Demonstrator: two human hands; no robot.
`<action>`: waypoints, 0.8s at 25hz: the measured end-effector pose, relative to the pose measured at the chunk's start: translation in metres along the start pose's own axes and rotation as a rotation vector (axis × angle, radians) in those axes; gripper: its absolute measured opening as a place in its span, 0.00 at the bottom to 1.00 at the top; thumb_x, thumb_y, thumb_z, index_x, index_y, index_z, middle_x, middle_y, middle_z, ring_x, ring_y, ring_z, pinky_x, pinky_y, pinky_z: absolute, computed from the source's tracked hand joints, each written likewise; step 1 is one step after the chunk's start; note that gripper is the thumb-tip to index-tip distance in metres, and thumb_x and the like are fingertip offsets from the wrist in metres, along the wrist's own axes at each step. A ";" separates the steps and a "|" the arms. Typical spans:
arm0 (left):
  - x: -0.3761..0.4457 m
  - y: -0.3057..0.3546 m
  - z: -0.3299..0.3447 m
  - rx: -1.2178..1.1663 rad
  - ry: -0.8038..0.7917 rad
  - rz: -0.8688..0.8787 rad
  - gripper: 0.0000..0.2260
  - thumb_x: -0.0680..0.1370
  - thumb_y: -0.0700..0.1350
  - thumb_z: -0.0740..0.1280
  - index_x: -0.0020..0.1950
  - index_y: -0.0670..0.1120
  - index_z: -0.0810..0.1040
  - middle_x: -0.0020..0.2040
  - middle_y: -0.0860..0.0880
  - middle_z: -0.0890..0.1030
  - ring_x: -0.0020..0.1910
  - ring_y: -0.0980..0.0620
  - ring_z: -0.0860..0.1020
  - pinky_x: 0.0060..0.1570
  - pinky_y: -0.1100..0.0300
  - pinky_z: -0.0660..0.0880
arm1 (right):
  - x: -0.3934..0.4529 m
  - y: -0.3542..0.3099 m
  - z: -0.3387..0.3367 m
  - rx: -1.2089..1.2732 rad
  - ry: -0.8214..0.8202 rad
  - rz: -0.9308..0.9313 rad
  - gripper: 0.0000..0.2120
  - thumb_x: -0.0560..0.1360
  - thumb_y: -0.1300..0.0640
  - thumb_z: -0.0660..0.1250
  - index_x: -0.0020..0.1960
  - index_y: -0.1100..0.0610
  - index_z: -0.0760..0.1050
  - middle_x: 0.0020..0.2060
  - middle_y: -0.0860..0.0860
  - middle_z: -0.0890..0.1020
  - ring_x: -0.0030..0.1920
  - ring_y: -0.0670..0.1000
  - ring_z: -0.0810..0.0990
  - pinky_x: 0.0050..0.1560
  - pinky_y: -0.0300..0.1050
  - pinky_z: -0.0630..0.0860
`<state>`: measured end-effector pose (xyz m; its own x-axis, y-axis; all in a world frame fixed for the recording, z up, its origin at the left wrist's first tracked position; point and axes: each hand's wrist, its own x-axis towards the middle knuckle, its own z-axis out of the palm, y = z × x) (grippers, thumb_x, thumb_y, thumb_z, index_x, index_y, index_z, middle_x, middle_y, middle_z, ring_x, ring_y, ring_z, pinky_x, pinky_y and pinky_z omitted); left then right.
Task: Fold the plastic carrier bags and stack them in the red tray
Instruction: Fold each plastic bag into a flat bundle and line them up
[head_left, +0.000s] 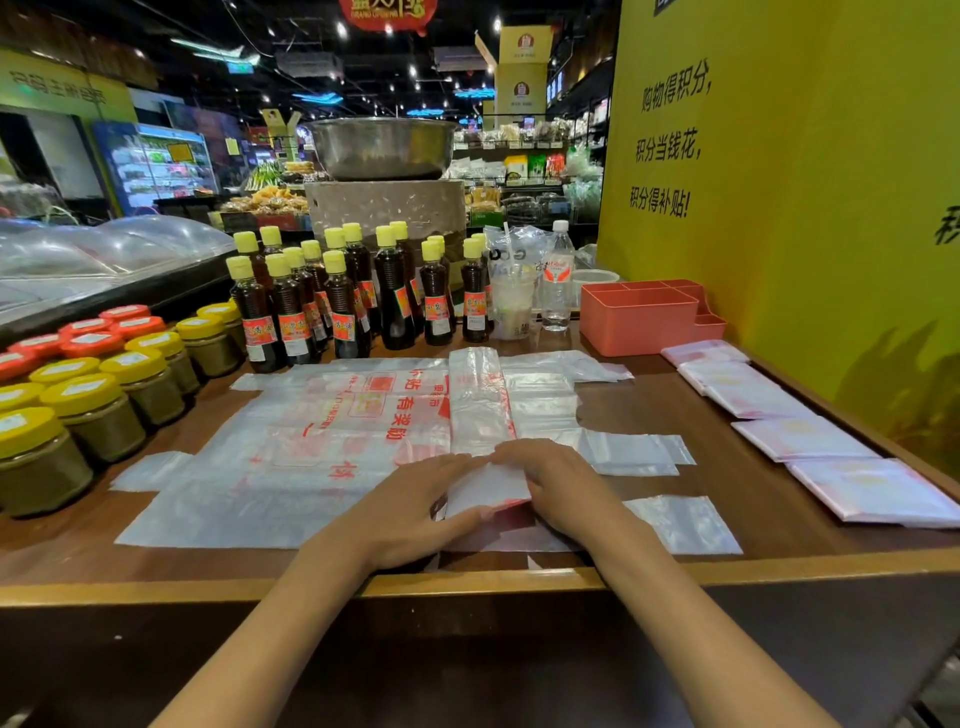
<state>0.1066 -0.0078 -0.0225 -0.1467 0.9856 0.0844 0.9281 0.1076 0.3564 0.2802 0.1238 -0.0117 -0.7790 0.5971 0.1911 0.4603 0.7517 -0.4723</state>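
While both hands press flat at the near table edge, left hand (415, 506) and right hand (558, 486) pin the folded strip (480, 410) of a carrier bag; fingers extended, nothing clasped. Risk: slick film springs open once pressure lifts, or drags the flat bags (322, 441) beneath. Folded bags (800, 436) wait in a row, right. Far right, red tray (636, 325) looks empty; a careless reach could topple the bottles (353, 296) nearby.

We see clear bags (332, 431) with red print, coral-red tray (636, 322), yellow-capped dark bottles (340, 306), yellow wall (810, 208).
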 end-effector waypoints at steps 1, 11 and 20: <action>0.002 -0.001 0.000 -0.046 -0.022 0.005 0.31 0.77 0.71 0.57 0.78 0.62 0.61 0.75 0.65 0.60 0.71 0.63 0.61 0.72 0.57 0.57 | 0.000 0.000 0.000 0.004 0.012 -0.005 0.22 0.81 0.65 0.59 0.68 0.46 0.76 0.70 0.48 0.75 0.71 0.50 0.71 0.73 0.47 0.65; -0.001 -0.012 -0.004 -0.363 0.191 -0.090 0.16 0.83 0.41 0.59 0.66 0.58 0.75 0.66 0.58 0.75 0.63 0.59 0.74 0.63 0.62 0.70 | -0.006 -0.002 -0.001 0.285 0.039 0.026 0.14 0.83 0.60 0.59 0.56 0.46 0.80 0.53 0.39 0.79 0.52 0.40 0.75 0.60 0.41 0.73; 0.005 -0.014 -0.006 -0.440 0.353 -0.078 0.09 0.79 0.54 0.68 0.51 0.52 0.84 0.46 0.58 0.84 0.48 0.59 0.80 0.50 0.56 0.80 | -0.004 -0.003 0.001 0.515 0.128 0.045 0.10 0.80 0.50 0.67 0.61 0.44 0.77 0.51 0.42 0.83 0.47 0.43 0.83 0.51 0.48 0.83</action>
<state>0.0912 -0.0050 -0.0213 -0.3849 0.8652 0.3213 0.6913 0.0396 0.7215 0.2815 0.1189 -0.0121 -0.6905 0.6792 0.2487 0.1986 0.5086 -0.8378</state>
